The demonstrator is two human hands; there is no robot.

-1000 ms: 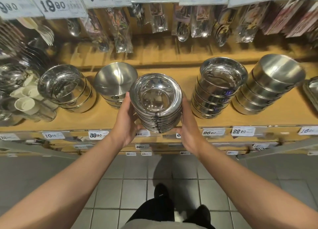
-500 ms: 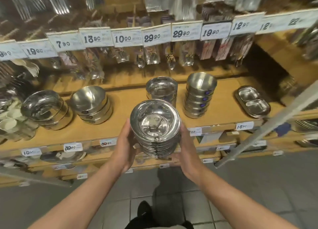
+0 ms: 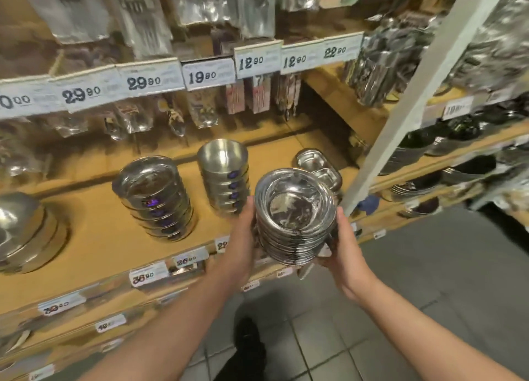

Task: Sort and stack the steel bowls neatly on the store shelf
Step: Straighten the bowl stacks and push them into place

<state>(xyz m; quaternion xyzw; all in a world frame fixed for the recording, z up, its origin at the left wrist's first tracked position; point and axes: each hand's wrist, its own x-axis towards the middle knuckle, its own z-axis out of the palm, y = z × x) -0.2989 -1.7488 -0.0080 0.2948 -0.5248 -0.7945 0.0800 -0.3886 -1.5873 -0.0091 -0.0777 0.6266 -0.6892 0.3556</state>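
I hold a stack of several shallow steel bowls in the air in front of the wooden shelf. My left hand grips its left side and my right hand grips its right side. On the shelf stand a wide bowl stack, a narrower and taller bowl stack, and a larger bowl stack at the left edge. A divided steel tray lies just behind the held stack.
A white slanted shelf post rises right of the held stack. Packaged cutlery hangs above a row of price tags. Dark bowls fill the right-hand shelves. Grey floor tiles lie below.
The view has swung right and closer to the shelf. The held stack now sits further right, in front of the divided tray, with both hands still gripping it.
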